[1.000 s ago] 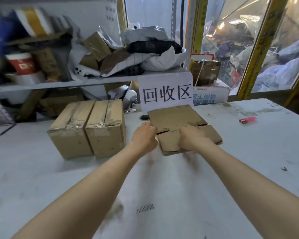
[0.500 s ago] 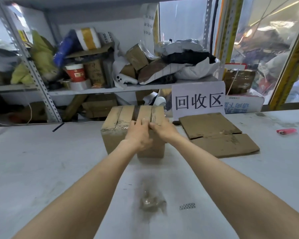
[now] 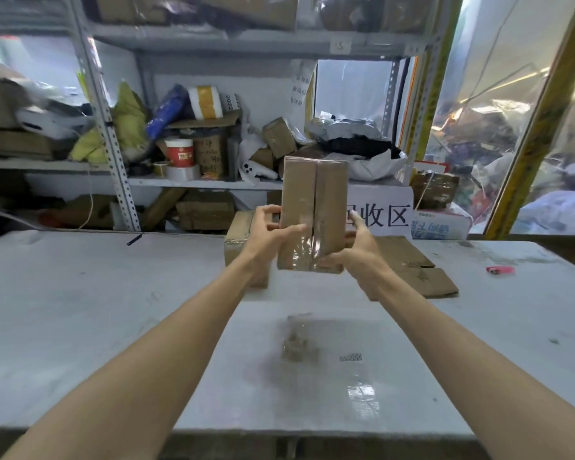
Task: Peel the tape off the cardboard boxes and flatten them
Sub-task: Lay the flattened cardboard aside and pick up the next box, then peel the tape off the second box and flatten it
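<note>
Between the fingers (image 3: pixel 268 212), the box (image 3: pixel 312 200) is plain brown under glossy clear tape (image 3: pixel 304 254). Right of them, a pink lighter (image 3: pixel 500 269) lies on the pale grey surface (image 3: pixel 80 310).

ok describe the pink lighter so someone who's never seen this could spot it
Start at the white table, then go to its far right side, past the flattened cardboard. The lighter lies there flat on the bare tabletop, apart from everything. It is the only small bright pink thing on it.

Box (image 3: pixel 312 207) above table (image 3: pixel 80 293), flattened cardboard (image 3: pixel 415 277) right
</note>
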